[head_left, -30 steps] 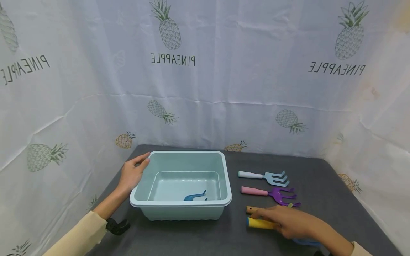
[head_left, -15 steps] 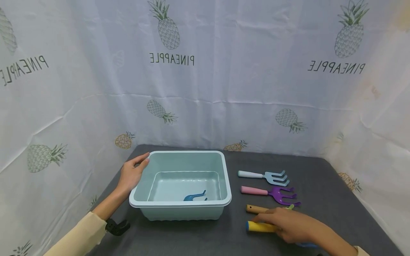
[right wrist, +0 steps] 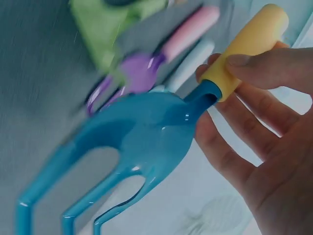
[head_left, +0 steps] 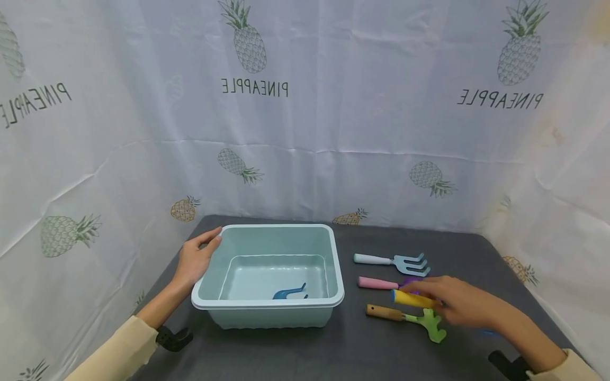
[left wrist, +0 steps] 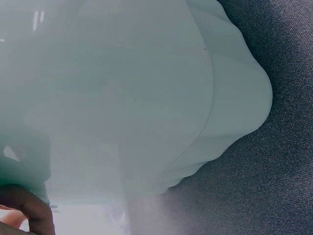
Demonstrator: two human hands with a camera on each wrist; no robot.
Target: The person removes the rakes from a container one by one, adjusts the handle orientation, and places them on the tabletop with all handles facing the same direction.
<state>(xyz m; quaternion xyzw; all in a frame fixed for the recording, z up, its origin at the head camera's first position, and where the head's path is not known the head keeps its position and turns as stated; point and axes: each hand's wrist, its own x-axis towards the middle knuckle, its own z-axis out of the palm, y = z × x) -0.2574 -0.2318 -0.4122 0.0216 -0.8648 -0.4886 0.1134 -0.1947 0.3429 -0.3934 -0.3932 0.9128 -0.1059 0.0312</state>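
My left hand (head_left: pixel 194 259) grips the left rim of a pale green plastic basin (head_left: pixel 271 317), with curled fingers (left wrist: pixel 32 208) at the basin's wall in the left wrist view. A blue hand rake (head_left: pixel 288 292) lies inside, mostly hidden by the front wall. My right hand (head_left: pixel 462 301) pinches the yellow handle of another blue hand rake (right wrist: pixel 146 127) between thumb and fingers, above the table. In the right wrist view its three bent tines hang at lower left. Below it lies a green-headed garden tool with a wooden handle (head_left: pixel 385 313).
Right of the basin lie a light blue hand rake (head_left: pixel 411 264) with a white handle and a purple one with a pink handle (head_left: pixel 378 283), partly covered by my right hand. Pineapple-printed cloth (head_left: pixel 314 180) hangs around the dark table (head_left: pixel 267 354).
My right hand has picked up the yellow-handled rake and moved it up and away from me, uncovering the green-headed tool. The left hand stays on the basin rim.
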